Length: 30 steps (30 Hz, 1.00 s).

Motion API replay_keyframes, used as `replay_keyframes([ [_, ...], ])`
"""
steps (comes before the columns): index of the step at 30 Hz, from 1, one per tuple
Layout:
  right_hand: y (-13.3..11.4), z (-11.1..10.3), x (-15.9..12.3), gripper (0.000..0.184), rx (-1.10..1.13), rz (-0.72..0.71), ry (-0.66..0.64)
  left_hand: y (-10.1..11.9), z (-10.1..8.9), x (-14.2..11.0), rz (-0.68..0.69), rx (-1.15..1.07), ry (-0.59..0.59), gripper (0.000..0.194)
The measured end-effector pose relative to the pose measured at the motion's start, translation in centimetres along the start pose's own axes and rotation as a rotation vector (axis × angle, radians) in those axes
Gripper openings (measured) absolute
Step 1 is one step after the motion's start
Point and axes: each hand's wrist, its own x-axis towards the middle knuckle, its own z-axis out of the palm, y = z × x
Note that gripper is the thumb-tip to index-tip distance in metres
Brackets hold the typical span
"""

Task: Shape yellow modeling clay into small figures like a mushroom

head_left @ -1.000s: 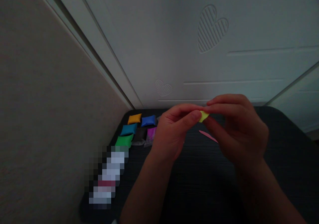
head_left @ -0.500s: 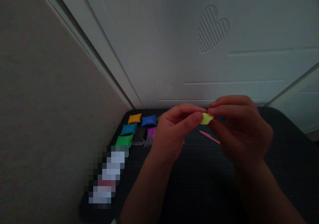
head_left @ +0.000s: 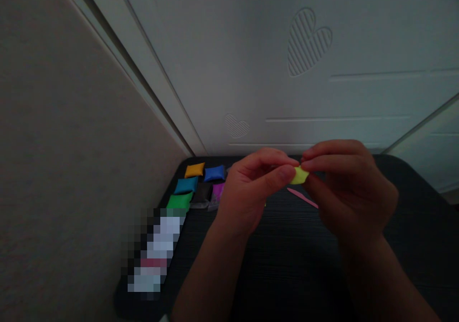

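A small flattened piece of yellow modelling clay (head_left: 300,175) is held up above the table between both hands. My left hand (head_left: 253,183) pinches its left side, thumb in front and fingers behind. On the other side my right hand (head_left: 347,183) grips the clay's right edge between thumb and fingertips. Below and behind the right hand lies a pink clay knife (head_left: 301,197), its right end hidden by that hand. A tiny bit of yellow shows on the table just right of my left wrist.
Several clay packets lie at the table's back left: orange (head_left: 194,170), blue (head_left: 214,173), teal (head_left: 186,185), green (head_left: 180,201), black (head_left: 202,193) and purple (head_left: 217,193). A blurred-out pale strip (head_left: 159,245) lies along the left edge. A white panel with hearts (head_left: 251,64) stands behind the dark table (head_left: 287,264).
More of the yellow clay shows between my fingers, and it looks wider. My right hand has shifted slightly right and down; my left hand has barely moved.
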Motion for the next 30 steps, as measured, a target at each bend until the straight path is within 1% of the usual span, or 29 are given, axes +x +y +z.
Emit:
replay_keyframes([
  [4,-0.01,-0.06,0.03,0.021,0.038,0.011,-0.006,0.11,0.07,0.01,-0.024,-0.067,-0.021,0.012],
  [7,-0.03,-0.04,0.04,0.020,0.057,0.029,-0.016,0.05,-0.02,0.00,-0.008,-0.033,-0.031,0.008],
  [10,-0.08,0.05,0.01,0.018,0.090,0.059,-0.002,-0.04,-0.09,-0.03,0.031,0.014,-0.010,0.005],
  [12,-0.13,0.12,-0.05,0.017,0.123,0.088,-0.004,-0.06,-0.06,-0.06,0.049,0.021,0.000,0.004],
  [17,-0.29,0.44,-0.25,0.020,0.269,0.195,-0.051,-0.05,0.01,-0.08,0.064,0.013,-0.023,0.010],
  [19,-0.33,0.64,-0.29,0.020,0.329,0.232,-0.050,-0.10,-0.04,-0.04,0.079,0.010,-0.022,0.008],
  [21,-0.30,0.81,-0.29,0.021,0.334,0.243,-0.043,-0.16,-0.07,0.02,0.084,-0.007,-0.015,0.005],
  [23,-0.19,0.84,-0.25,0.024,0.270,0.195,-0.022,-0.21,-0.05,0.09,0.065,-0.038,0.009,0.004],
  [27,0.07,0.43,-0.12,0.028,0.042,0.016,-0.013,-0.28,0.10,0.19,-0.012,-0.095,0.054,0.006],
  [30,0.05,0.04,-0.02,0.026,-0.063,-0.029,-0.040,-0.36,0.16,0.22,-0.049,-0.135,0.057,0.007],
])
